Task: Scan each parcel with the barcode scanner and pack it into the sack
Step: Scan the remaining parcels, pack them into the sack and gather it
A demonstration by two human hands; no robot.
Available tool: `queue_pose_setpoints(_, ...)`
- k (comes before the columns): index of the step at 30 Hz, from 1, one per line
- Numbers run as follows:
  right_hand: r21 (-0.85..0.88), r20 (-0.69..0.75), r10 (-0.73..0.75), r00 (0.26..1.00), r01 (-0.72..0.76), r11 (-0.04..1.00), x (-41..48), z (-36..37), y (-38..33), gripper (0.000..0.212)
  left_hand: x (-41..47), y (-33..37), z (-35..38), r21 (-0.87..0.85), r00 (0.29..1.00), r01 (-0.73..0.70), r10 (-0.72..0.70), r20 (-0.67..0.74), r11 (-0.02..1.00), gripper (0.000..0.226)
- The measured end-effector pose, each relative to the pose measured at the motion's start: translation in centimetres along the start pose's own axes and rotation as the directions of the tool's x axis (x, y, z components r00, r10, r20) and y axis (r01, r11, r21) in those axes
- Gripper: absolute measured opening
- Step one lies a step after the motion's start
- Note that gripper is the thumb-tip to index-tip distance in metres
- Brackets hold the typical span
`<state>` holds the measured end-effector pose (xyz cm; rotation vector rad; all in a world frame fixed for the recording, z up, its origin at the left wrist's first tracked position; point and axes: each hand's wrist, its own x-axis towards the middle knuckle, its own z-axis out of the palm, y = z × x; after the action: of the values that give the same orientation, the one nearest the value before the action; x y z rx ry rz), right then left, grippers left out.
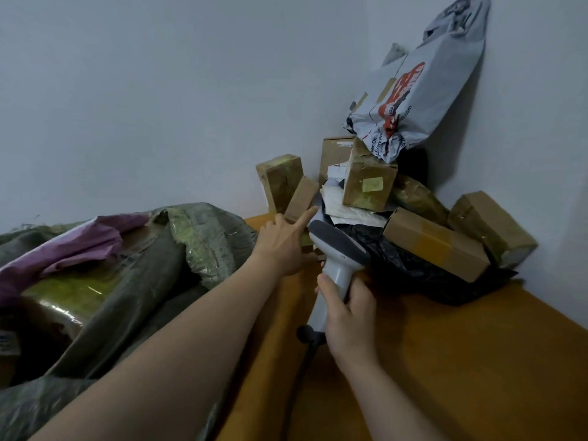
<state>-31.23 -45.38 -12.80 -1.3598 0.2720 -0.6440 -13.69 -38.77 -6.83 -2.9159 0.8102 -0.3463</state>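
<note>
Well, the right hand [348,316] is clenched round the pale handle of the barcode scanner [337,249], thumb lying up the grip. The scanner's grey head tilts up toward eleven o'clock from that fist, and its dark cable [305,354] drops away at seven o'clock over the orange table [445,361].

The left hand [283,245] grasps nothing. It reaches out just beside the scanner head, at about nine o'clock from it, with the forefinger stretched straight. The fingertip comes up to the lower end of a small leaning box [302,197] at one o'clock from the hand; I cannot tell whether it truly touches.

The rest of the parcels are heaped in the corner, between twelve and two o'clock from the right hand. An upright taped box [281,179] stands behind the leaning one. A box with a yellow sticker [369,183] sits on crumpled paper, with a grey mailer bag [423,90] propped on top against the wall. A long box [436,243] lies on a black plastic bag [397,265], right beside the scanner head.

The sack [197,237] slumps open at nine o'clock from the left hand, off the table's edge. A purple packet [79,240] and a taped carton [70,291] show in its mouth.
</note>
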Motion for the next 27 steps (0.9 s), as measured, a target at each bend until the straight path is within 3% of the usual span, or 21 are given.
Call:
queue_pose_setpoints(4, 0.029, -0.033, 0.014, 0.999, -0.013, 1.0, 0.2, 0.1, 0.1, 0.019, 2.4, 1.2, -0.1, 0.038, 0.991, 0.023, -0.028, 0.13, 0.999, 0.094)
queue_pose_setpoints(8, 0.029, -0.039, 0.025, 0.999, -0.024, 0.999, 0.2, 0.1, 0.1, 0.018, 3.6, 0.8, 0.9, -0.033, 0.992, 0.053, -0.049, 0.113, 0.998, 0.089)
queue_pose_setpoints(11, 0.028, -0.039, 0.01, 0.999, -0.009, 1.0, 0.2, 0.1, 0.0, 0.015, 4.2, -0.1, 1.3, -0.191, 0.992, 0.096, -0.079, 0.095, 0.977, 0.089)
queue_pose_setpoints(15, 0.027, -0.05, 0.023, 0.998, -0.022, 0.999, 0.3, 0.1, 0.3, 0.017, 5.2, -1.1, 1.5, -0.414, 0.98, 0.199, -0.17, 0.107, 0.888, 0.105)
queue_pose_setpoints(18, 0.03, -0.078, 0.04, 0.996, -0.038, 0.999, 0.4, 0.2, 0.3, 0.016, 6.2, -1.5, 2.0, -0.489, 0.971, 0.233, -0.233, 0.062, 0.84, 0.082)
queue_pose_setpoints(21, 0.015, -0.078, 0.038, 0.996, -0.037, 0.999, 0.4, 0.3, 0.4, 0.019, 7.1, -2.0, 2.5, -0.447, 0.974, 0.221, -0.22, 0.056, 0.867, 0.068)
queue_pose_setpoints(27, 0.002, -0.071, 0.028, 0.997, -0.028, 1.0, 0.9, 0.1, 0.6, 0.019, 7.7, -1.8, 3.6, -0.51, 0.961, 0.258, -0.161, 0.226, 0.821, 0.096)
